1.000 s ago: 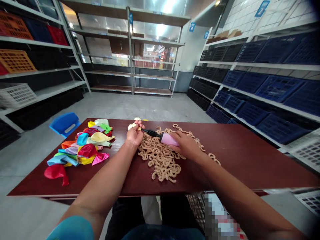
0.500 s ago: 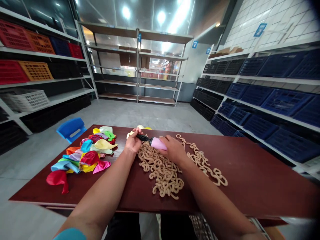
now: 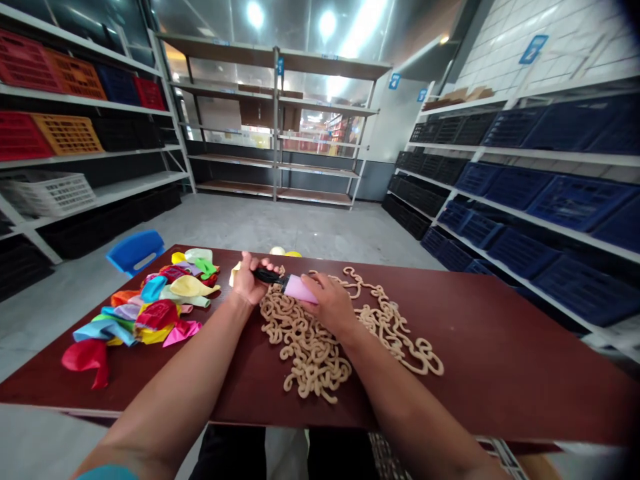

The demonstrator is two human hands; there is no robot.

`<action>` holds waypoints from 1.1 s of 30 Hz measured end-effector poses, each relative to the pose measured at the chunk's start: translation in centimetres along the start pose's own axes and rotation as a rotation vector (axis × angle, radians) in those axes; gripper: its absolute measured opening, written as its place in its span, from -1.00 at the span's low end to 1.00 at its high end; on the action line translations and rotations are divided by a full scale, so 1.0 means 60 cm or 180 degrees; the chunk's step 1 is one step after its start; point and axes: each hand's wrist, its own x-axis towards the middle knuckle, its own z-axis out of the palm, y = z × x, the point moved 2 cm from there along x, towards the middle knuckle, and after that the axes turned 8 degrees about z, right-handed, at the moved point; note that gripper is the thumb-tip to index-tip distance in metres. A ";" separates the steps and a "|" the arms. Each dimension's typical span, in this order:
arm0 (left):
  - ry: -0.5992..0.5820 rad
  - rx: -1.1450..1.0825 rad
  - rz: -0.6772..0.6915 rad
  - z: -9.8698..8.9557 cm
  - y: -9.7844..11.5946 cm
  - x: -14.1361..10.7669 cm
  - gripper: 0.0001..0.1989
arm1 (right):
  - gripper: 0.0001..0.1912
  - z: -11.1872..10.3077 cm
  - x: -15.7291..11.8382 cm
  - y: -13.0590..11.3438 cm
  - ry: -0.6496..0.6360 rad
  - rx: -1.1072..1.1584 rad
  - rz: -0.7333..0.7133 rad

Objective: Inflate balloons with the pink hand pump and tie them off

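Pump: while you look down in the head view, the pump [image 3: 300, 289] lies between your two hands above the tabletop [image 3: 480, 333], its purple body toward the right and its black end [image 3: 265, 275] toward the left.
Left hand: your left hand [image 3: 247, 280] is half curled, palm up, with its fingers closed around the black end.
Right hand: your right hand [image 3: 331, 308] is wrapped over the purple body, fingers mostly closed.
Pale balloon: a pale yellow balloon [image 3: 235, 273] shows beside your left hand; you cannot tell whether it is fitted to the pump.
Curly pieces: the tan curly pieces [image 3: 310, 347] lie heaped under and beside the pump.
Balloon pile: the coloured balloons [image 3: 157, 313] lie loose, left of your left forearm.
Step in hand: you seem to be steadying the pump two-handed.
Next move: it would call for a firm hold on both parts, kept in line.
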 end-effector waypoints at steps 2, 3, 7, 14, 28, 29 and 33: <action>0.0012 -0.0020 0.0191 0.009 0.007 -0.003 -0.51 | -0.42 -0.005 0.001 0.001 0.0007 -0.0019 0.0050; 0.0019 -0.0021 0.0312 0.014 0.012 -0.004 -0.51 | -0.38 -0.008 0.002 0.003 0.0019 -0.0045 0.0094; 0.0024 0.0053 0.0755 0.033 0.032 -0.010 -0.53 | -0.25 -0.014 0.004 0.024 0.0016 -0.0231 0.0464; 0.0299 0.0362 0.0912 0.064 0.035 -0.009 -0.58 | -0.51 -0.003 0.006 0.037 -0.0173 -0.0235 0.0630; 0.0446 0.0649 0.1328 0.105 0.102 0.025 -0.59 | -0.66 -0.008 0.015 0.087 -0.0045 -0.0317 0.1031; 0.0435 0.0633 0.1338 0.102 0.100 0.026 -0.59 | -0.67 -0.007 0.015 0.087 -0.0047 -0.0330 0.1036; 0.0441 0.0484 0.1208 0.090 0.074 0.023 -0.60 | -0.73 -0.003 0.013 0.075 0.0001 -0.0386 0.0917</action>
